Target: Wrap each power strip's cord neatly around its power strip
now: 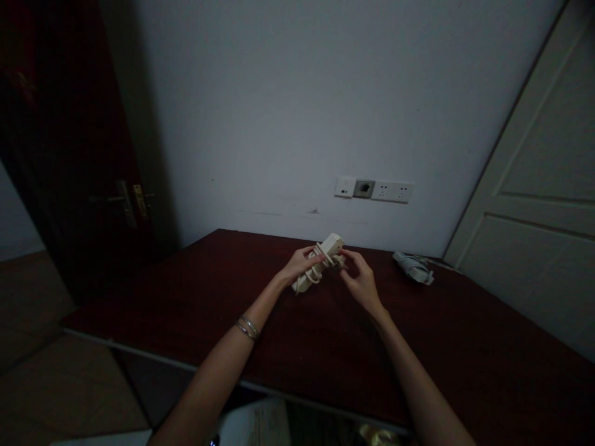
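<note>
A cream power strip (331, 245) with its cord (318, 271) wound round it is held above the dark red table (195, 297). My left hand (300, 265) grips the strip's body from the left, fingers wrapped round it. My right hand (359, 277) pinches the cord at the strip's right side. Both arms reach forward from the near edge; bracelets (248, 326) circle my left wrist.
A folded whitish bundle (413, 266) lies on the table at the back right. Wall sockets (374, 189) sit on the white wall above the table. A dark door with a handle (124, 201) stands left; a white door (534, 204) stands right.
</note>
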Tool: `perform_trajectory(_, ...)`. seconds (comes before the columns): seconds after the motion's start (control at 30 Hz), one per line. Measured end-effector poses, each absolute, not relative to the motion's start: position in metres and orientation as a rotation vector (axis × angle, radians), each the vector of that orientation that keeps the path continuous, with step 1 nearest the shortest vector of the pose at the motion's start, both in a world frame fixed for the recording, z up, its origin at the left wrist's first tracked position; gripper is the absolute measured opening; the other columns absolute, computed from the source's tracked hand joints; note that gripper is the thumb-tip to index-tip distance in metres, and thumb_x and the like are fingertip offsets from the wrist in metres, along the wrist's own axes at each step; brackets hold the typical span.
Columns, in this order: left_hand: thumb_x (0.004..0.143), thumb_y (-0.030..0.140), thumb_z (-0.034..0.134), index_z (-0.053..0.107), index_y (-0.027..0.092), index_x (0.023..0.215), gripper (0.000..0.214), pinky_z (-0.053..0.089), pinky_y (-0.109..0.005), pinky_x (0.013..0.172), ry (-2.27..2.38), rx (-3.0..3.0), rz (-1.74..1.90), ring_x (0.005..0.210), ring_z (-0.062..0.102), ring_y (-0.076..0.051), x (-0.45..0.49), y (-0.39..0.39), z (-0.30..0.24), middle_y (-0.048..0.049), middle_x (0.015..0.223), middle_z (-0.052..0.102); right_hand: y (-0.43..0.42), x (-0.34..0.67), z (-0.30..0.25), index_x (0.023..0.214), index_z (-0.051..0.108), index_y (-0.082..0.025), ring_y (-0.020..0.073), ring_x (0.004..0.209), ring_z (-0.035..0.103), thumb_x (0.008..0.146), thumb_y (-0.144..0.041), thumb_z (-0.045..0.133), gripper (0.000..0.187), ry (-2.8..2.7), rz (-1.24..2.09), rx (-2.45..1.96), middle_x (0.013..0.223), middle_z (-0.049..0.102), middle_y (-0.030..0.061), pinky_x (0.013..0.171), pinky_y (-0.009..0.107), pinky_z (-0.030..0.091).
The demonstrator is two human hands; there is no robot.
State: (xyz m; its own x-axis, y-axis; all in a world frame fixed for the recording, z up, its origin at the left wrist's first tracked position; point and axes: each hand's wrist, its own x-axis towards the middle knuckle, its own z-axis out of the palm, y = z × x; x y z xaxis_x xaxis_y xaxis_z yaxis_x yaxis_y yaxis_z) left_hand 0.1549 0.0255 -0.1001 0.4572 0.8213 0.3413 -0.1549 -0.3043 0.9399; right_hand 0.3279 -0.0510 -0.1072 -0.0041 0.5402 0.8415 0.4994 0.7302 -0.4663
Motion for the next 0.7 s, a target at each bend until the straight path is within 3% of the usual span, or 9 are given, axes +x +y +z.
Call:
perform_trajectory(0.37,0.062,0.04,0.077,0.062,0.011,0.111,0.059,0.047,-0.03,0.076,0.613,1.567,1.149,0.085,0.062,-0.02,0.1551,0.0234,-0.0979,-0.0133,0.108,0.066,-0.0507,0.3327,-0.1075,0.11,0.058,-0.02,0.0218,0.106,0.057,0.08,-0.02,0.055,0.031,-1.635,0.137,-0.828,0.113,0.061,0.0083,0.096,0.043,0.043)
perform_trajectory(0.7,0.058,0.04,0.079,0.062,0.01,0.109,0.062,0.046,-0.028,0.074,0.568,1.467,1.185,0.083,0.063,-0.019,0.1532,0.022,-0.0967,-0.0113,0.104,0.067,-0.0489,0.3303,-0.1088,0.117,0.055,-0.022,0.022,0.112,0.055,0.079,-0.019,0.057,0.038,-1.617,0.236,-0.777,0.12,0.058,0.0081,0.098,0.043,0.043)
